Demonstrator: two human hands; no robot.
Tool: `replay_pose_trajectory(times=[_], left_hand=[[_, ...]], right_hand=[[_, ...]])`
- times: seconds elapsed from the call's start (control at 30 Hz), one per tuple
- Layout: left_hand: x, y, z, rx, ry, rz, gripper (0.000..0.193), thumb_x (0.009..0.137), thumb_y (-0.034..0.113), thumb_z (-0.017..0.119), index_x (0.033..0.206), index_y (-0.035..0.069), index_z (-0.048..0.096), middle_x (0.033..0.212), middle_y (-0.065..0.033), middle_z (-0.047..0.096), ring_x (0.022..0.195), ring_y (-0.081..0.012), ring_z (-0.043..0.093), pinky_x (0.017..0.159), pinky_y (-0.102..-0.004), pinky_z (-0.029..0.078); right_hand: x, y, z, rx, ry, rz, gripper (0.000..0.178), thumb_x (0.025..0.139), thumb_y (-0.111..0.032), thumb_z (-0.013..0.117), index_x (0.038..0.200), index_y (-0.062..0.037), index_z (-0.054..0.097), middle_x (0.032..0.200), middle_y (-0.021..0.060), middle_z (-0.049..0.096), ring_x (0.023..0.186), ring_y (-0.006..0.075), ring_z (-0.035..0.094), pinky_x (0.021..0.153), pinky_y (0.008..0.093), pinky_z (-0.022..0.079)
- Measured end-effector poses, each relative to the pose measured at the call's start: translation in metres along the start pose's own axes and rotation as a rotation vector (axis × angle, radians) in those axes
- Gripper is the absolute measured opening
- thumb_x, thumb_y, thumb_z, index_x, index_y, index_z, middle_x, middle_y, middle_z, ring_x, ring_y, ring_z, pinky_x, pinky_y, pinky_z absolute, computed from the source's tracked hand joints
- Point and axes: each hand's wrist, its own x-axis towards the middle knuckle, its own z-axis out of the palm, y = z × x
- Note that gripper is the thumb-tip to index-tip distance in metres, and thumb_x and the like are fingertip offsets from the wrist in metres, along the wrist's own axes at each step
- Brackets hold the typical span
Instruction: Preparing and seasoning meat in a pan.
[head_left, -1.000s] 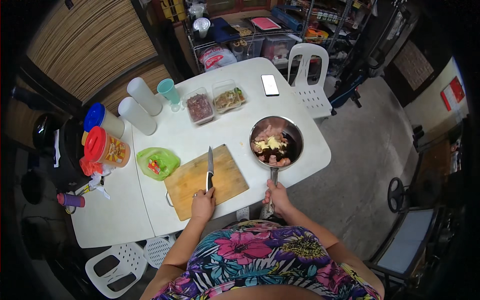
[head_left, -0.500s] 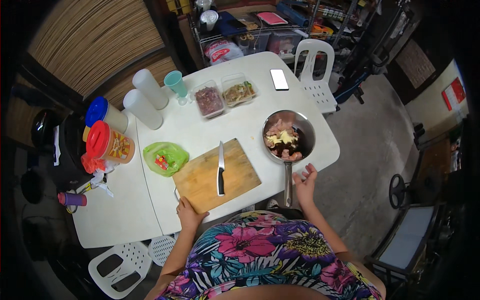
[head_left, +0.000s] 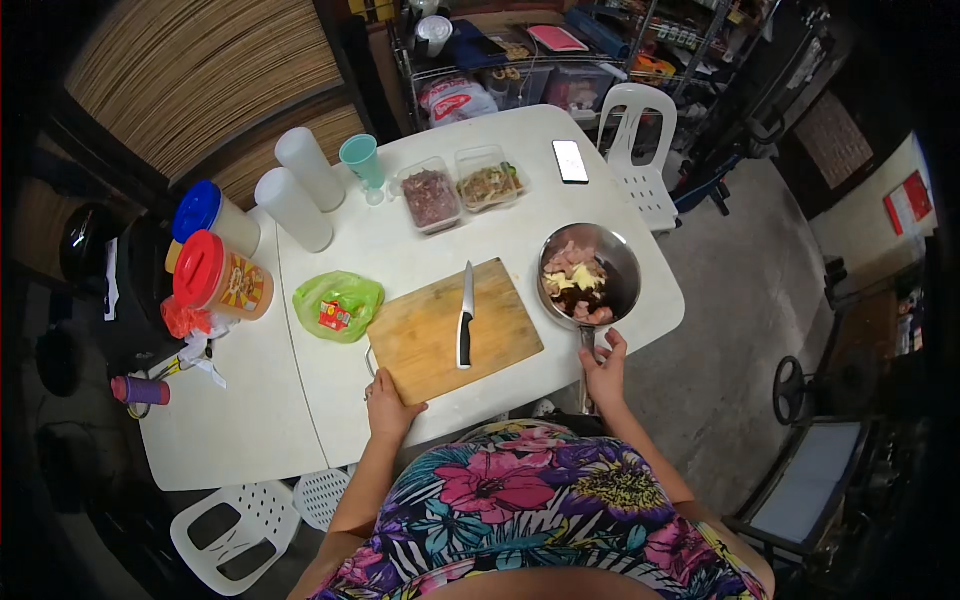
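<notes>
My left hand (head_left: 392, 408) grips the near left corner of a wooden cutting board (head_left: 420, 345), its thumb along the near edge. A kitchen knife (head_left: 466, 318) with a black and white handle lies on the board, blade pointing away. My right hand (head_left: 604, 374) is closed around the handle of a steel saucepan (head_left: 630, 265) standing at the table's right side. Inside the pan are pieces of raw meat (head_left: 570, 256), a pale yellow chopped heap (head_left: 577, 277) and dark liquid. Part of the handle is hidden behind my fingers.
Left of the board sits a green plastic bag (head_left: 345, 290) with a red packet. Farther back are two food containers (head_left: 432, 200) (head_left: 488, 182), a teal goblet (head_left: 362, 162), white cylinders (head_left: 295, 210), lidded tubs (head_left: 225, 275) and a phone (head_left: 570, 162). A white chair (head_left: 640, 150) stands beyond the far right corner.
My right hand has moved onto the saucepan handle and closed on it. The cutting board, with the knife on it, has shifted away from me and slightly right along with my left hand.
</notes>
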Motion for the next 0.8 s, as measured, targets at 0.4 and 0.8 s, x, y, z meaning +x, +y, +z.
replay_pose_trajectory(times=[0.4, 0.8], left_hand=[[-0.009, 0.051, -0.002, 0.241, -0.017, -0.11, 0.098, 0.066, 0.019, 0.075, 0.142, -0.001, 0.017, 0.144, -0.0335, 0.014, 0.13, -0.0466, 0.023, 0.105, -0.0473, 0.028], [0.006, 0.219, -0.002, -0.581, 0.142, 0.371, 0.009, 0.082, 0.008, 0.067, 0.088, 0.002, 0.069, 0.068, -0.0075, 0.055, 0.056, -0.0154, 0.054, 0.052, -0.026, 0.043]], right_hand=[[0.002, 0.041, -0.031, 0.073, 0.099, 0.016, 0.067, 0.075, -0.009, 0.071, 0.131, 0.0003, 0.034, 0.127, 0.0162, 0.043, 0.098, 0.0203, 0.05, 0.077, 0.031, 0.046], [0.007, 0.085, -0.14, 0.183, -0.041, 0.054, 0.057, 0.078, -0.013, 0.071, 0.125, -0.0005, 0.042, 0.119, 0.0151, 0.052, 0.085, 0.018, 0.059, 0.076, 0.0312, 0.049]])
